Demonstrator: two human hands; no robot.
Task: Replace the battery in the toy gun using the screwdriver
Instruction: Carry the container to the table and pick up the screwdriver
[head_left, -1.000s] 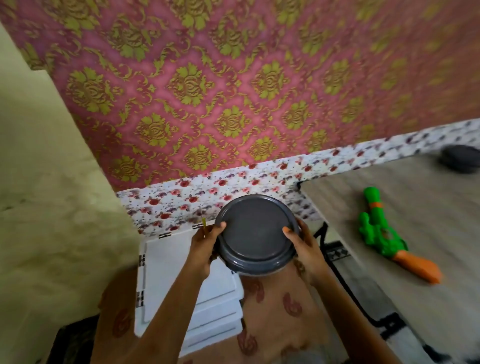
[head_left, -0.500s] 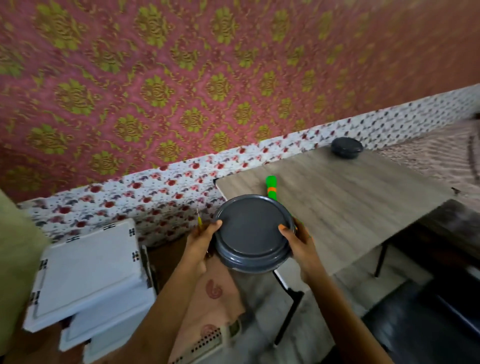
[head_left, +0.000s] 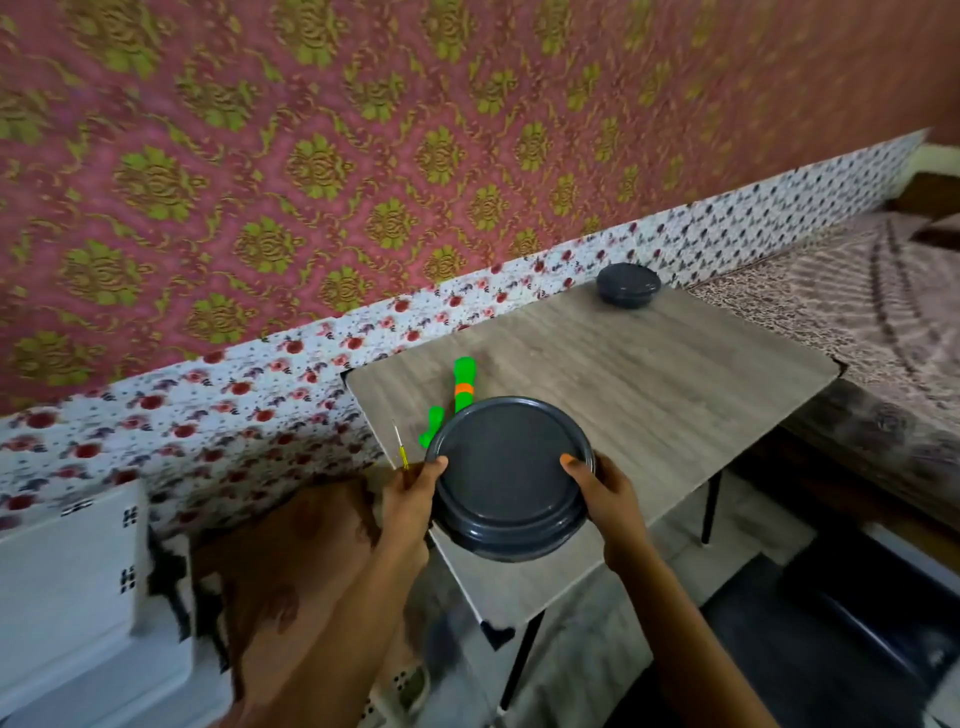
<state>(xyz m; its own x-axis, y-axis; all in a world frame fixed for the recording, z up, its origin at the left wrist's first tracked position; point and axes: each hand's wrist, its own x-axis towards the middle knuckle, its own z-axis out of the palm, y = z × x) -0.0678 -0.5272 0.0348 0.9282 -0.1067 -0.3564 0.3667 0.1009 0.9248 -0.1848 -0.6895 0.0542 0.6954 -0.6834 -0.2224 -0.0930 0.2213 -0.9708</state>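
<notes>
The left hand (head_left: 410, 499) and the right hand (head_left: 605, 493) clasp a round, dark grey plastic container (head_left: 506, 480) between them, each thumb hooked over the raised rim of its smooth, flat lid. The left hand also pinches a thin screwdriver (head_left: 400, 447) with a translucent yellow handle, its slim metal shaft sticking up just above the knuckles. Just beyond the hands, partly hidden behind the container, the toy gun (head_left: 462, 384) lies on the table (head_left: 649, 384). It is glossy bright green plastic with an orange band round its rounded barrel. The tabletop under the hands is pale wood-grain laminate on thin black legs. Far beyond the right hand, a second dark grey lidded tub (head_left: 627, 285) sits at the table's back edge.
</notes>
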